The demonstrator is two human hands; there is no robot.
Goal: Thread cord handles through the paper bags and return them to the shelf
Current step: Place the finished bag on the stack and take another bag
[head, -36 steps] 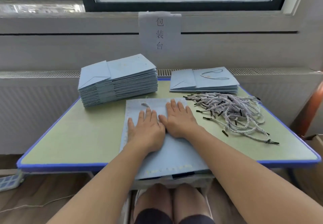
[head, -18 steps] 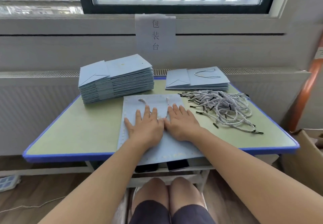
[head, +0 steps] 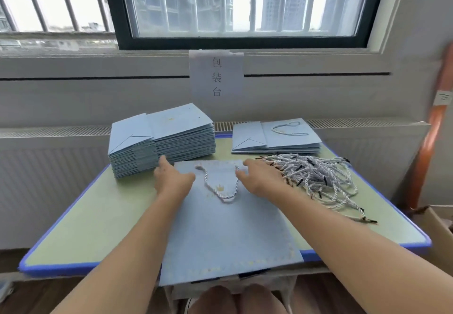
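Note:
A light blue paper bag (head: 230,230) lies flat in front of me on the table, its lower end hanging over the near edge. A white twisted cord handle (head: 221,188) loops from two holes near the bag's top edge. My left hand (head: 172,179) sits at the top left corner, fingers stretched past the edge and thumb on the paper. At the top right corner is my right hand (head: 259,179), with thumb and forefinger spread around that corner. Neither hand has visibly closed on the bag. Loose cords (head: 316,179) are heaped just right of my right hand.
A tall stack of flat blue bags (head: 161,139) stands at the back left. A low stack with a cord handle on top (head: 277,137) sits at the back right. The green table has a blue rim (head: 73,264). A cardboard box (head: 438,225) stands at the right.
Both hands have slid from the middle of the bag, where they pressed flat side by side, up and apart to its top corners. The threaded cord loop now shows between them.

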